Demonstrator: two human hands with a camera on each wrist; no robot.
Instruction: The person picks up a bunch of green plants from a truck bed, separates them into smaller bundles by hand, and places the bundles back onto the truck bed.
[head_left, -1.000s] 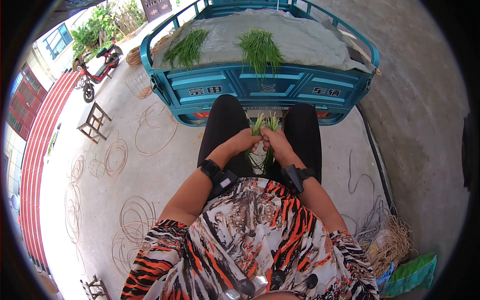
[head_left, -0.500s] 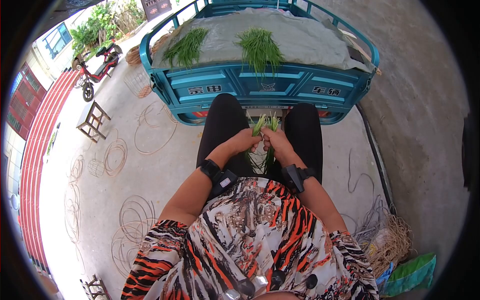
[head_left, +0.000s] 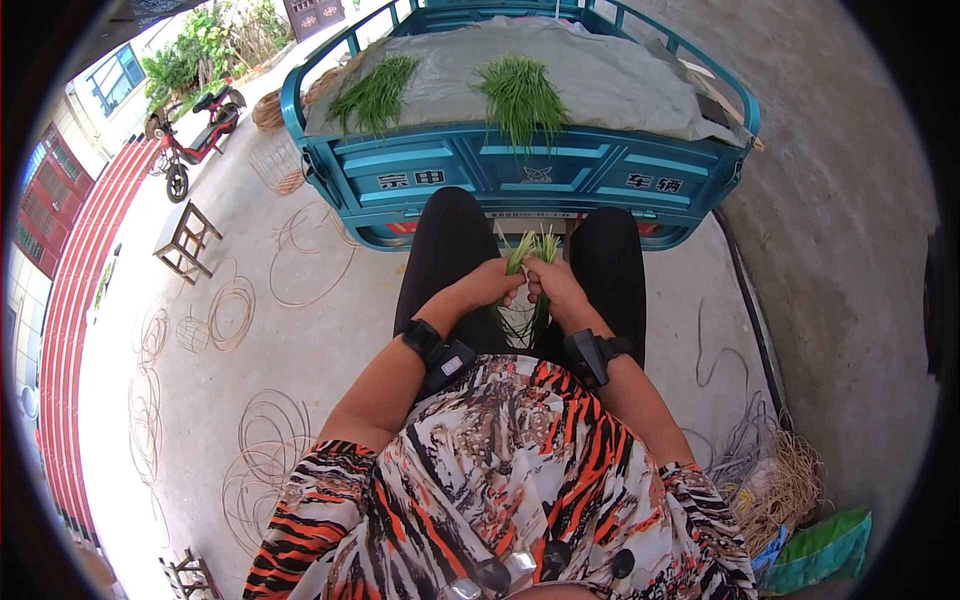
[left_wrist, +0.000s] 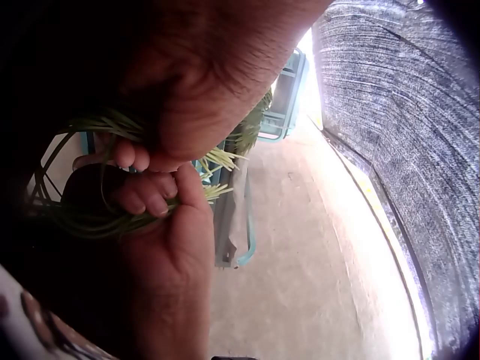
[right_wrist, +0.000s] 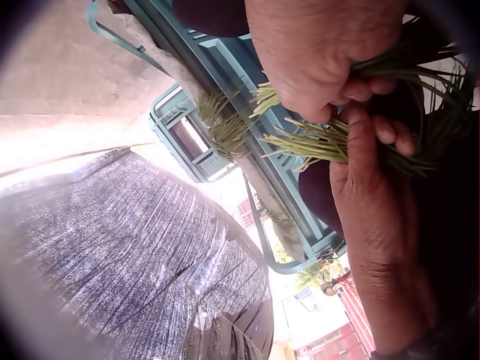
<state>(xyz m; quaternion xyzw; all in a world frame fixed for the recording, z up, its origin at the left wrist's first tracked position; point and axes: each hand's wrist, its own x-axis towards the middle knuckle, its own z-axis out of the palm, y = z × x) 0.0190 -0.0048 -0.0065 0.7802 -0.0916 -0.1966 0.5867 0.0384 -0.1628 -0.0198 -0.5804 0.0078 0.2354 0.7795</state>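
Note:
Between the knees, the left hand point(head_left: 490, 281) grips a bunch of chives point(head_left: 519, 250) with its pale cut ends pointing away from the body. Beside it the right hand point(head_left: 560, 287) holds a second chive bunch point(head_left: 547, 245) the same way. Thumbs and fingertips of both hands meet in the middle. In the right wrist view the left bunch's stem ends point(right_wrist: 311, 142) fan out past the thumb. Long green blades point(left_wrist: 86, 221) loop down below the fists in the left wrist view. Parts of both bunches are hidden inside the hands.
A blue cargo tricycle point(head_left: 475, 170) stands ahead, its bed covered by a grey tarp point(head_left: 440, 100). Two chive piles point(head_left: 378, 95) lie on the tarp. Wire coils point(head_left: 232, 316) and a stool point(head_left: 188, 243) are at left; tangled straps point(head_left: 785, 480) lie at right.

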